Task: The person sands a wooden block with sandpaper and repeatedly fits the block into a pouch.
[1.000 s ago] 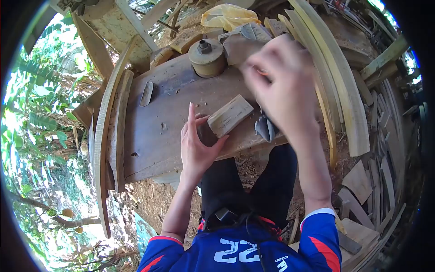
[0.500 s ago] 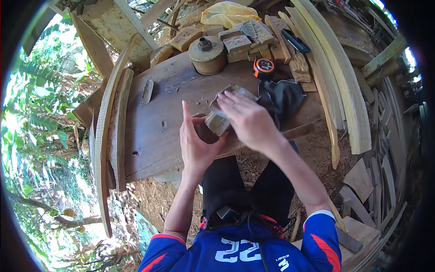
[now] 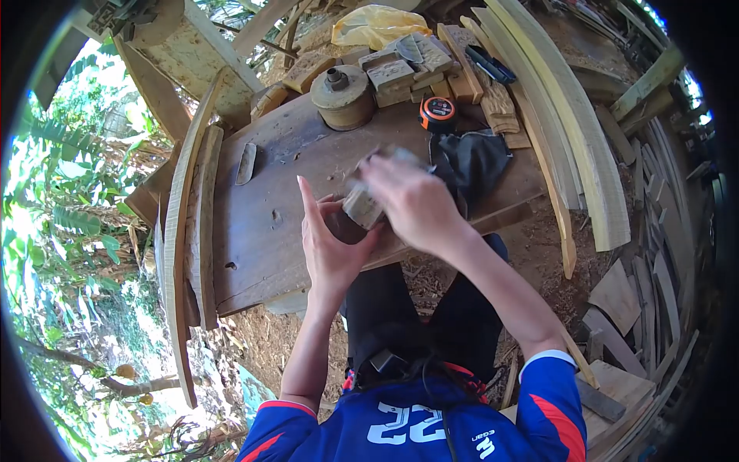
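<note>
A small wooden block [image 3: 360, 206] lies on the brown wooden bench [image 3: 254, 208] near its front edge. My left hand [image 3: 332, 245] holds the block's left end between thumb and fingers, the index finger pointing up. Over the block's far part, my right hand [image 3: 412, 196] presses down a thin, worn piece [image 3: 400, 154] that looks like sandpaper; motion blurs it and the fingertips. A dark cloth [image 3: 473, 165] is just right of that hand, and an orange and black tape measure [image 3: 438, 114] rests behind the cloth.
A round metal container [image 3: 342, 96] stands at the bench's back. Beside it are stacked carved blocks [image 3: 391, 75], a yellowish plastic bag [image 3: 377, 27] and a dark pen-like tool [image 3: 490, 65]. Long curved boards [image 3: 573, 131] flank the right side, others [image 3: 185, 223] the left.
My right hand has come down from the air above the cloth onto the block, with the worn piece under it. Lately it has shifted slightly over the block. My left hand keeps its hold.
</note>
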